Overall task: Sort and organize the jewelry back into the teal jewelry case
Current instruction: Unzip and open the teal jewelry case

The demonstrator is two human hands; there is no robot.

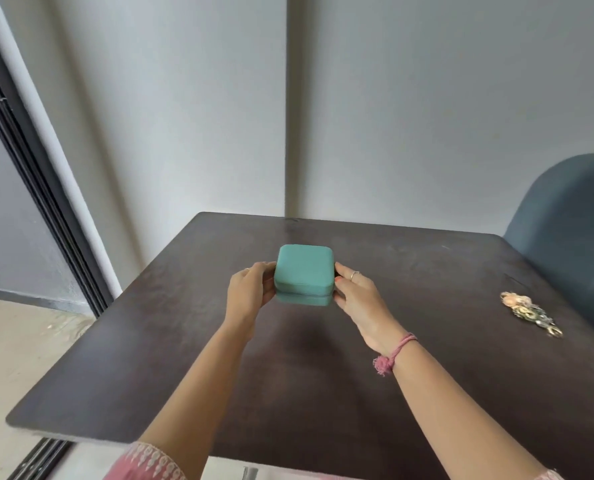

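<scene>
From the head camera I see the teal jewelry case [304,270] a little above the middle of the frame, closed, sitting on the dark brown table [219,358]. Its lid is a rounded square and a faint reflection of it shows on the tabletop just below its near edge.

My left hand [250,289] is at the left side of the case, fingers curled around that side and touching it. My right hand [356,294] is at the right side, thumb against the near right corner and the other fingers wrapped behind the edge, so both hands grip the case between them. A ring [355,274] sits on a finger of the right hand, and a pink thread bracelet [394,353] is tied round the right wrist with its frayed knot hanging toward the lower left. A pink patterned sleeve [146,462] shows at the bottom edge of the frame.

At the right side of the frame, well apart from the case, a small heap of jewelry [529,313] lies on the table near its right edge; the pieces look gold and silver but are too small for me to tell apart. Behind that, in the right of the frame, is the back of a blue-grey chair [572,216]. A pale wall [184,116] fills the upper frame, and a dark door frame [35,174] runs diagonally down the left.
</scene>
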